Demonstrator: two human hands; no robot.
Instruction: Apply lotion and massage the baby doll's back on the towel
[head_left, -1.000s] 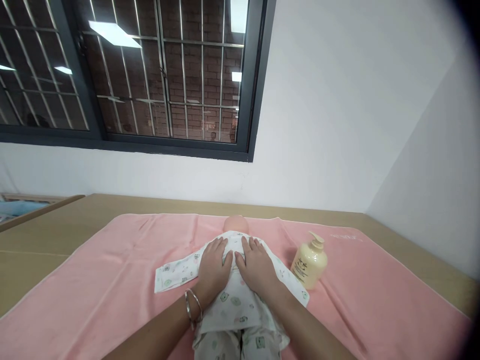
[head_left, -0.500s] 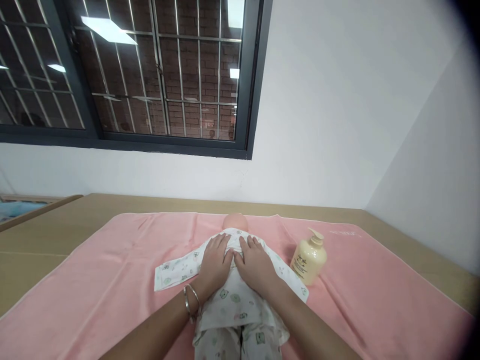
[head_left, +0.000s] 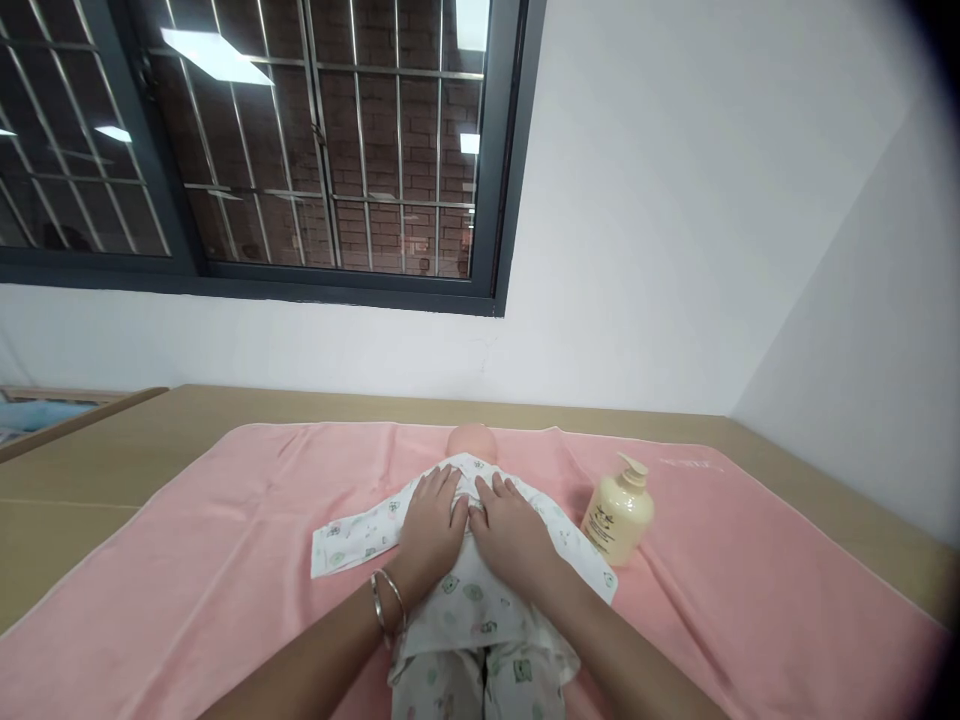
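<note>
A baby doll (head_left: 472, 441) lies face down or face up, I cannot tell which, with its bald head toward the wall. It wears a white printed top (head_left: 471, 610) and matching trousers (head_left: 523, 685). My left hand (head_left: 433, 520) rests flat on the upper left of the top, fingers stretched toward the head. On the upper right lies my right hand (head_left: 511, 530), also flat, the thumbs almost meeting in the middle. Both sleeves spread outward on a pink towel (head_left: 247, 560). Two silver bangles (head_left: 388, 605) circle my left wrist.
A pale yellow pump bottle (head_left: 619, 512) stands on the towel right of the doll, close to the right sleeve. Under the towel is a wooden tabletop (head_left: 172, 440) against a white wall. Above is a barred window (head_left: 337, 150). Something blue (head_left: 45, 415) shows at far left.
Both hands stay flat on the doll's top, with only a very slight shift at the thumbs. The doll, towel and bottle look the same.
</note>
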